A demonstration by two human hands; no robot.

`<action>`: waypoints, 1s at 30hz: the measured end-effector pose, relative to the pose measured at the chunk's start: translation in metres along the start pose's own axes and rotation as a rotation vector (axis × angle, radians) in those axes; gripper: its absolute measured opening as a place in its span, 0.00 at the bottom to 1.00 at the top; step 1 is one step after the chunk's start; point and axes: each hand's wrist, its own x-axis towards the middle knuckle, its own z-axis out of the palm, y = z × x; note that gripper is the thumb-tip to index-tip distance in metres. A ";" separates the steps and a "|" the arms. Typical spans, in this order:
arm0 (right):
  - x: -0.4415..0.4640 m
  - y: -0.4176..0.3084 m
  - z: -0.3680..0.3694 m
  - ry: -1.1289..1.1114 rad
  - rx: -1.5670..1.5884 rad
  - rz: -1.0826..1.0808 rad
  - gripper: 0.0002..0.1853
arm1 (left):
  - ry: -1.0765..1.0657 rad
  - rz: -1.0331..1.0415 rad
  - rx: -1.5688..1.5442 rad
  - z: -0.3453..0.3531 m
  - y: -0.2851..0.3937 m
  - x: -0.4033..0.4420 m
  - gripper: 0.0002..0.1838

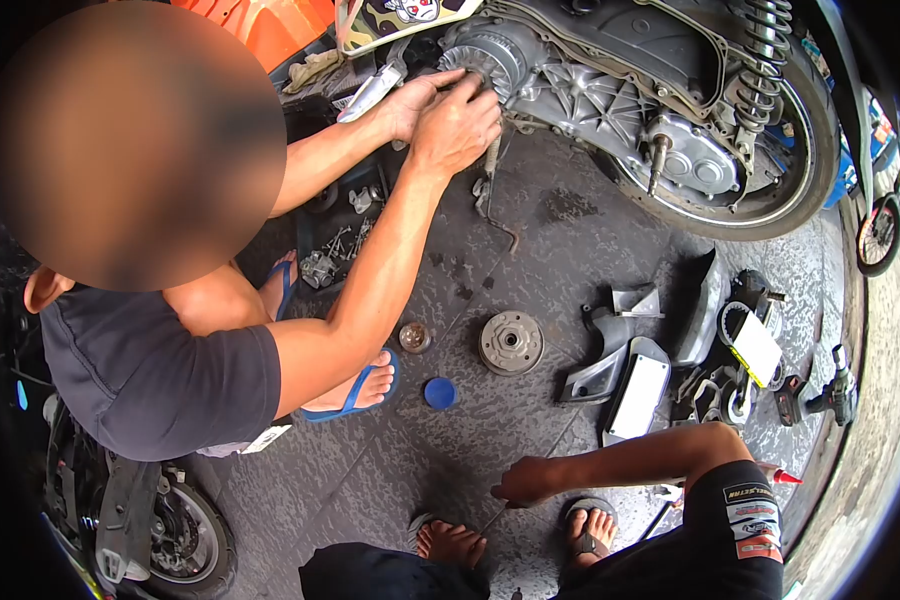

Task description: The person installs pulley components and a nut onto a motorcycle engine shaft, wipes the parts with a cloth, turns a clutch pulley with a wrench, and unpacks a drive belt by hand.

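Note:
My right hand point(526, 482) hangs over the floor in front of my feet, its fingers curled in and nothing visible in them. My left hand is not in view. A co-worker point(160, 370) in a dark shirt squats at the left. Both of that person's hands touch the finned round part point(485, 60) on the engine side of a motorcycle point(595, 95) at the top. On the floor between us lie a round metal clutch-like part point(511, 343), a small open jar point(415, 337) and a blue lid point(440, 393).
Removed covers point(638, 395) and other parts lie on the floor at the right, with a cordless power tool point(840, 385) beyond them. Bolts and small metal parts point(320, 268) lie by the co-worker's feet. Another motorcycle's wheel point(185, 530) is at the lower left.

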 end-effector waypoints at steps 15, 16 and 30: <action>0.007 0.007 0.016 -0.066 -0.053 -0.033 0.18 | 0.005 -0.016 0.031 0.010 -0.006 -0.005 0.12; 0.007 0.007 0.015 -0.067 -0.051 -0.033 0.18 | 0.001 -0.004 0.017 0.005 -0.004 -0.002 0.12; 0.007 0.010 0.022 -0.046 -0.035 -0.054 0.18 | 0.030 0.008 0.007 0.002 0.000 0.000 0.11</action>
